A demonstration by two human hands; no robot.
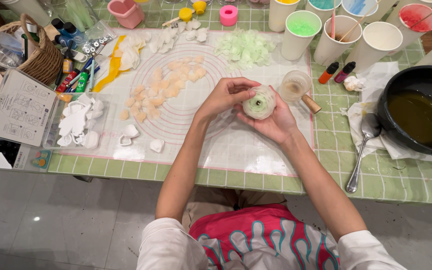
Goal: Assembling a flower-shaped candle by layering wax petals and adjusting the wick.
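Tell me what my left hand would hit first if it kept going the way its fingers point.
The left hand points right, with its fingers already on the pale green flower cupped in the right hand. So it probably meets the flower first.

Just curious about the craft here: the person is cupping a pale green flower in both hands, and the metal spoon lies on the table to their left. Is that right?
Not quite. The head view shows the metal spoon on the person's right, beside the black pan. The rest holds: left hand and right hand cup the pale green flower.
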